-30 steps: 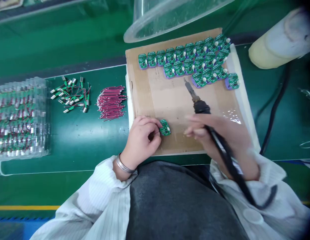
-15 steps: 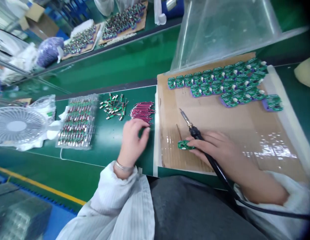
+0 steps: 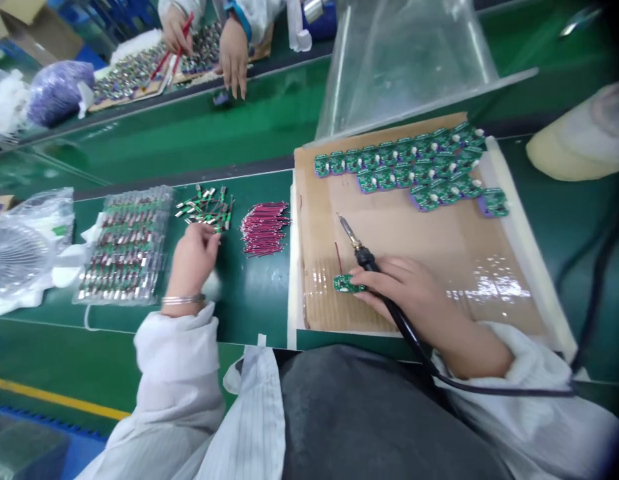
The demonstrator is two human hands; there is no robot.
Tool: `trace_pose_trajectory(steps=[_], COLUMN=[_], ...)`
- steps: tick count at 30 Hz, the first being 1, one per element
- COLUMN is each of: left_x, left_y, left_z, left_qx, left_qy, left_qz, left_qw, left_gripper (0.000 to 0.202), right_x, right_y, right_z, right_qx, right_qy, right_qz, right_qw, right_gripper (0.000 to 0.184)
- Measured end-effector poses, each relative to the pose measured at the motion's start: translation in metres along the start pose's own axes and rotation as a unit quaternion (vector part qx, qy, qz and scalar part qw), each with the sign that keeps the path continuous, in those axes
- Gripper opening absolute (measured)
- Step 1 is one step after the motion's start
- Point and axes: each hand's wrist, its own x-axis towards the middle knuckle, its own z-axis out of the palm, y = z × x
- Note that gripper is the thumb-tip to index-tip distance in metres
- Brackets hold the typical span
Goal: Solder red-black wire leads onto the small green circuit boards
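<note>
I count one soldering iron [image 3: 360,248], one circuit board [image 3: 342,284] close by, roughly twenty more boards [image 3: 403,175] at one o'clock, one heap of red wires [image 3: 265,230], one cardboard sheet [image 3: 389,233].

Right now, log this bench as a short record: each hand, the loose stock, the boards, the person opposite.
Left hand: at near edge of the silver parts pile; grip unclear
Right hand: holds soldering iron, fingers on one circuit board
Loose stock: red wires, bunched between the silver parts pile and the cardboard
Other boards: in rows on the cardboard's far side
Person opposite: one hand holds red tweezers
</note>
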Motion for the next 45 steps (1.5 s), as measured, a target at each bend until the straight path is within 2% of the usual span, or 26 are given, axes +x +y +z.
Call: trace_pose_trajectory(steps=[2, 4, 7, 10, 13, 15, 17, 20, 22, 23, 26, 28, 30, 33, 37, 42, 45], left_x=[-0.002, -0.006, -0.019, -0.034, -0.049, -0.060, -0.072, -0.089, -0.097, -0.100, -0.103, -0.104, -0.104, -0.104, -0.103, -0.104, -0.105], left_y=[-0.004, -0.007, -0.005, 0.007, 0.032, 0.056, 0.081, 0.113, 0.128, 0.133, 0.141, 0.143, 0.144, 0.145, 0.150, 0.159, 0.163], left_z=[-0.009, -0.019, -0.030, -0.034, -0.028, -0.019, -0.007, 0.011, 0.020, 0.023, 0.028, 0.029, 0.030, 0.031, 0.032, 0.035, 0.037], left_qx=[-0.122, -0.230, -0.306, -0.348, -0.411, -0.449, -0.464, -0.509, -0.514, -0.507, -0.477, -0.464, -0.452, -0.427, -0.407, -0.421, -0.452], left_qy=[-0.032, -0.052, -0.033, -0.004, -0.013, -0.038, -0.107, -0.213, -0.244, -0.250, -0.257, -0.263, -0.266, -0.260, -0.249, -0.232, -0.243], left_qz=[-0.034, -0.066, -0.077, -0.068, -0.045, -0.017, 0.027, 0.078, 0.102, 0.114, 0.146, 0.159, 0.173, 0.195, 0.205, 0.186, 0.154], left_qw=[0.991, 0.970, 0.948, 0.935, 0.910, 0.892, 0.879, 0.830, 0.816, 0.817, 0.828, 0.830, 0.834, 0.844, 0.855, 0.857, 0.844], left_gripper=[0.037, 0.045, 0.033, 0.015, 0.005, 0.009, 0.015, 0.007, 0.006, 0.007, 0.008, 0.008, 0.007, 0.007, 0.007, 0.009, 0.012], right_x=[0.000, 0.000, -0.001, -0.001, 0.000, 0.001, 0.003, 0.004, 0.006, 0.006, 0.009, 0.011, 0.013, 0.014, 0.012, 0.008, 0.008], right_y=[0.000, 0.000, 0.000, 0.000, -0.001, -0.003, -0.004, -0.008, -0.011, -0.012, -0.015, -0.016, -0.017, -0.018, -0.018, -0.018, -0.019], right_z=[0.000, 0.000, 0.001, 0.002, 0.002, 0.001, -0.002, -0.010, -0.013, -0.013, -0.010, -0.008, -0.007, -0.007, -0.005, 0.000, 0.000], right_qx=[0.005, 0.007, 0.014, 0.020, 0.026, 0.052, 0.079, 0.094, 0.163, 0.224, 0.412, 0.468, 0.482, 0.475, 0.462, 0.402, 0.373], right_qy=[-0.004, -0.009, -0.011, -0.011, -0.019, -0.005, 0.028, 0.095, 0.143, 0.162, 0.188, 0.191, 0.199, 0.212, 0.231, 0.234, 0.250], right_qz=[0.002, 0.007, 0.000, 0.007, 0.030, 0.030, 0.042, 0.100, 0.135, 0.146, 0.165, 0.181, 0.200, 0.222, 0.214, 0.214, 0.208], right_qw=[1.000, 1.000, 1.000, 1.000, 0.999, 0.998, 0.996, 0.986, 0.967, 0.950, 0.876, 0.844, 0.829, 0.825, 0.829, 0.859, 0.869], right_gripper=[0.019, 0.019, 0.023, 0.024, 0.020, 0.020, 0.020, 0.012, 0.012, 0.015, 0.029, 0.033, 0.034, 0.031, 0.029, 0.026, 0.027])
